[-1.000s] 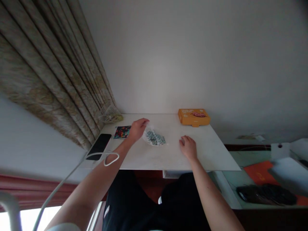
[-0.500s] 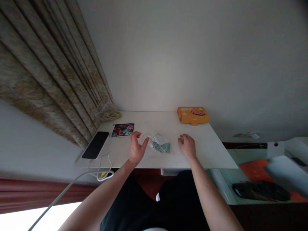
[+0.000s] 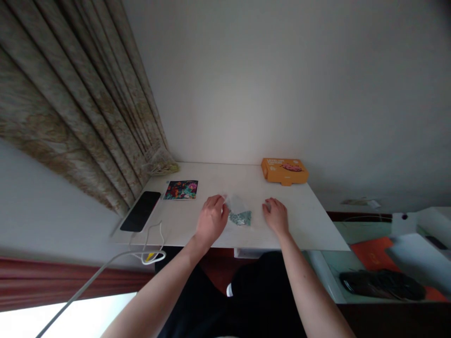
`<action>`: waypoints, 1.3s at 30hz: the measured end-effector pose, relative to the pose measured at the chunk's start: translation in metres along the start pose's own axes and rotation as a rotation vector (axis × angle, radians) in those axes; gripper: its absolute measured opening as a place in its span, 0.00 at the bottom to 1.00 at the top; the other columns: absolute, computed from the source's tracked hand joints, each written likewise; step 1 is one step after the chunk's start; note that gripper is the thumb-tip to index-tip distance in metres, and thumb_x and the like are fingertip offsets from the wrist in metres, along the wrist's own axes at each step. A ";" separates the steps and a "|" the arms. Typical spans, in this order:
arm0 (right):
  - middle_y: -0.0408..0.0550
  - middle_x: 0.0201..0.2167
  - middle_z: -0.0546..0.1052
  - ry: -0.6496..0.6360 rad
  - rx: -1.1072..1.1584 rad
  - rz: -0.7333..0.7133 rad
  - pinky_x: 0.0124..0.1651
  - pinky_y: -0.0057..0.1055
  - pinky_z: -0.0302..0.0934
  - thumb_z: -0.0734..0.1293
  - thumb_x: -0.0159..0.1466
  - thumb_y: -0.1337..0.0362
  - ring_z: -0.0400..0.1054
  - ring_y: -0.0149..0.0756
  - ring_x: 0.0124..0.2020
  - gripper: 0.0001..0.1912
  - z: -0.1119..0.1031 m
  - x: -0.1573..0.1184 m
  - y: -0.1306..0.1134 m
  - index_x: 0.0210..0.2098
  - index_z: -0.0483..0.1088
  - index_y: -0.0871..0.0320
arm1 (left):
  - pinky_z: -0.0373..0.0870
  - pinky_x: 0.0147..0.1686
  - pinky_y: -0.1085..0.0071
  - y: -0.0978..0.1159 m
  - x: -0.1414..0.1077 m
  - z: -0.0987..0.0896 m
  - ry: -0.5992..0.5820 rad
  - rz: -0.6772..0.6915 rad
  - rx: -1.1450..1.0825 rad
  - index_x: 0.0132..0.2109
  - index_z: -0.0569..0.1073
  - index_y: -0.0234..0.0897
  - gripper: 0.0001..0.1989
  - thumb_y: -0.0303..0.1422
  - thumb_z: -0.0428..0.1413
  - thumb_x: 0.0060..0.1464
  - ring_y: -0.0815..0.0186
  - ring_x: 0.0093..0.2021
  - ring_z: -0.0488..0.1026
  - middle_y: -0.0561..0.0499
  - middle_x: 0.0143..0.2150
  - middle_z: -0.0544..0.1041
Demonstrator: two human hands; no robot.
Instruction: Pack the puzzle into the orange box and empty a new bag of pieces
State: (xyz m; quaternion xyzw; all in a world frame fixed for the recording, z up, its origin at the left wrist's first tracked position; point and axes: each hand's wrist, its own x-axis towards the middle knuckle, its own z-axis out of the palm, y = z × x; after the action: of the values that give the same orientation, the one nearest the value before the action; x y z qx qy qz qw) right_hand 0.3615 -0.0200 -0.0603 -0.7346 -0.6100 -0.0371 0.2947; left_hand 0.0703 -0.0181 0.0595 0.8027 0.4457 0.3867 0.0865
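A clear plastic bag [image 3: 240, 217] with small green pieces inside lies on the white table [image 3: 232, 237], between my hands. My left hand [image 3: 212, 218] is at the bag's left edge, its thumb and fingers closed on the clear plastic; the fingertips are partly hidden. To the right of the bag, apart from it, my right hand [image 3: 276, 216] rests on the tabletop. Its fingers are loosely bent, with a gap between thumb and forefinger, and I see nothing held there.
An orange box [image 3: 284, 172] stands at the back right. On the left lie a flower-patterned card [image 3: 181, 190], a black phone [image 3: 141, 212] and a white cable [image 3: 155, 260]. Another clear bag [image 3: 161, 165] sits by the curtain [image 3: 105, 80]. A glass-topped surface [image 3: 331, 263] holding dark objects adjoins at right.
My left hand has moved right and closed from a spread thumb and fingers onto the bag's left edge. The right hand has stayed in nearly the same place.
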 end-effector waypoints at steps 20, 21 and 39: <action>0.59 0.52 0.78 0.009 0.005 0.006 0.58 0.44 0.58 0.59 0.71 0.59 0.69 0.49 0.53 0.17 0.003 0.000 0.002 0.49 0.74 0.59 | 0.71 0.61 0.58 -0.010 -0.005 -0.057 -0.875 0.025 -0.445 0.39 0.82 0.46 0.16 0.23 0.55 0.50 0.56 0.58 0.77 0.52 0.57 0.81; 0.59 0.52 0.78 0.010 0.001 0.005 0.58 0.44 0.58 0.59 0.71 0.59 0.69 0.49 0.53 0.17 0.003 0.000 0.002 0.49 0.74 0.59 | 0.71 0.61 0.58 -0.014 -0.008 -0.056 -0.891 0.017 -0.447 0.39 0.82 0.46 0.17 0.22 0.53 0.50 0.57 0.57 0.77 0.53 0.56 0.81; 0.57 0.40 0.83 -0.183 0.522 0.189 0.43 0.38 0.67 0.61 0.67 0.44 0.75 0.44 0.36 0.25 -0.006 -0.015 -0.024 0.42 0.78 0.57 | 0.63 0.69 0.52 -0.075 -0.058 0.018 -0.462 0.076 -0.069 0.75 0.57 0.42 0.40 0.50 0.59 0.63 0.49 0.70 0.66 0.39 0.70 0.69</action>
State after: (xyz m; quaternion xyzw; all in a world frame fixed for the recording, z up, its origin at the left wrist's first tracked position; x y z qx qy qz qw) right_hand 0.3376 -0.0337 -0.0526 -0.6878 -0.5520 0.2152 0.4194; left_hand 0.0166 -0.0160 -0.0208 0.8826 0.3703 0.2106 0.1990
